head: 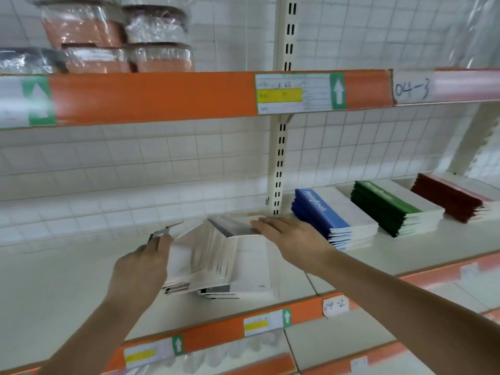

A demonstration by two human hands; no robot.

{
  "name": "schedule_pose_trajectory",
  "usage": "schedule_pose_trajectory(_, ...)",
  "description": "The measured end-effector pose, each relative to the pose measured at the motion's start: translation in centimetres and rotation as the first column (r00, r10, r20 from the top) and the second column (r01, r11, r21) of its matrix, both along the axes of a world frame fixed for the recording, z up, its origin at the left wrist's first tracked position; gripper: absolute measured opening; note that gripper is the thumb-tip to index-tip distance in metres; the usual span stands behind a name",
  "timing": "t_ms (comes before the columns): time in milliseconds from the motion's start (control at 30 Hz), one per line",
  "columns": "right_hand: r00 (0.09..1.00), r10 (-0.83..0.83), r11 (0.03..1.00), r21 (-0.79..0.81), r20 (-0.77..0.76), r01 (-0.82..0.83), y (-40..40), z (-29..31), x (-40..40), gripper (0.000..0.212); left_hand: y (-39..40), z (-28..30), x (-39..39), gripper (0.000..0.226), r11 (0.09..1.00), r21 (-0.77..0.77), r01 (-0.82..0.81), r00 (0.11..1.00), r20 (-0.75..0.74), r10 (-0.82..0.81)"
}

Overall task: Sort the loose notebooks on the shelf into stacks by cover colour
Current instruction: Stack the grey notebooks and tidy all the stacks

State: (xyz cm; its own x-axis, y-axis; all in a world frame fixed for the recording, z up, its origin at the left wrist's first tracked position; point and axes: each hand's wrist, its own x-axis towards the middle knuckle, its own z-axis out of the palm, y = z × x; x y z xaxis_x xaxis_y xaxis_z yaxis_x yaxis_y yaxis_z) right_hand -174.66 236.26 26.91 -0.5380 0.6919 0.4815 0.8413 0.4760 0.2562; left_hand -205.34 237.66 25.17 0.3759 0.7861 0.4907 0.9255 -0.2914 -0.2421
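A loose pile of grey-and-white notebooks (216,263) lies on the cream shelf (67,280), fanned and blurred. My left hand (140,266) grips the pile's left side, thumb over the top cover near its far corner. My right hand (286,236) lies flat on the pile's far right part, fingers straight and pointing left. To the right stand three sorted stacks: a blue stack (332,217), a green stack (392,207) and a dark red stack (451,198).
An orange shelf edge (162,96) with price labels runs overhead; wrapped packages (113,36) sit on that upper shelf. A slotted white upright (278,163) stands behind the pile. The lower orange edge (216,334) carries labels marked 04-2.
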Motion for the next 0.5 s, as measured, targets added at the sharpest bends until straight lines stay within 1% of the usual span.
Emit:
schedule_pose_trajectory(33, 1.000, 0.011, 1.000, 0.015, -0.029, -0.011, -0.4, -0.2, 1.0, 0.083, -0.2, 0.4, 0.9, 0.041, 0.996, 0.077, 0.042, 0.999, 0.004, -0.042)
schedule_pose_trajectory(100, 0.997, 0.028, 1.000, 0.012, -0.075, -0.027, -1.5, 0.0, 3.0, 0.090, -0.8, 1.1, 2.9, 0.032, 0.977, 0.184, 0.103, 0.994, 0.022, -0.109)
schedule_pose_trajectory(133, 0.994, 0.039, 0.999, 0.019, -0.098, -0.037, -2.1, 0.1, 4.2, 0.089, -1.1, 1.4, 3.9, 0.033, 0.964, 0.233, 0.130, 0.989, 0.035, -0.142)
schedule_pose_trajectory(233, 0.991, 0.047, 0.998, 0.046, -0.125, -0.042, -4.1, 0.9, 8.0, 0.079, -1.9, 2.0, 7.2, 0.039, 0.910, 0.369, 0.188, 0.979, 0.000, -0.202)
schedule_pose_trajectory(300, 0.990, 0.042, 0.997, 0.065, -0.131, -0.034, -5.2, 1.3, 10.7, 0.068, -2.5, 2.3, 9.8, 0.036, 0.880, 0.427, 0.209, 0.975, -0.026, -0.219)
schedule_pose_trajectory(367, 0.990, 0.024, 0.996, 0.091, -0.136, -0.012, -6.1, 1.3, 13.5, 0.055, -3.1, 2.5, 12.5, 0.029, 0.858, 0.461, 0.226, 0.973, -0.062, -0.223)
schedule_pose_trajectory(500, 0.989, 0.026, 0.988, 0.155, -0.146, -0.003, -7.6, 1.2, 19.1, 0.062, -4.0, 2.2, 18.1, 0.029, 0.830, 0.475, 0.291, 0.955, -0.101, -0.278)
